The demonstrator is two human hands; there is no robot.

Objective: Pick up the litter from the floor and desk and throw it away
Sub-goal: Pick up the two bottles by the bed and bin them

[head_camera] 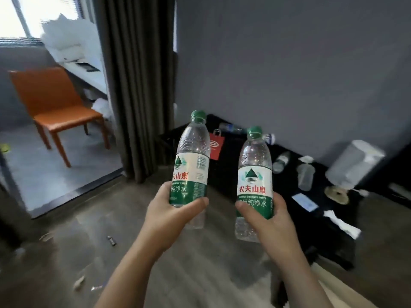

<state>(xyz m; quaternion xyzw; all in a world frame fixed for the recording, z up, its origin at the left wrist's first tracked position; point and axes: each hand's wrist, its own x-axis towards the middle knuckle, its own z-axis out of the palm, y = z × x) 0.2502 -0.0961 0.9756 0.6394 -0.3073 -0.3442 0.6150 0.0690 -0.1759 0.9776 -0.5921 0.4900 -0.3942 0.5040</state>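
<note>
Okay, left hand (171,215) fingers curl round the lower label of left bottle (192,161), thumb in front. Right hand (274,223) grips right bottle (255,181) the same way. Both bottles near upright, green caps above the fingers, not touching. Beyond right fingers: black desk (291,181) with lying bottle (280,162), napkin (342,223). Scraps (79,283) on the floor, left of the left forearm.

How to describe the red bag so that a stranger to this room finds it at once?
Find the dark curtain, then the black desk to its right. At the desk's curtain end stands the red paper bag, the only red thing among clear bottles.
</note>
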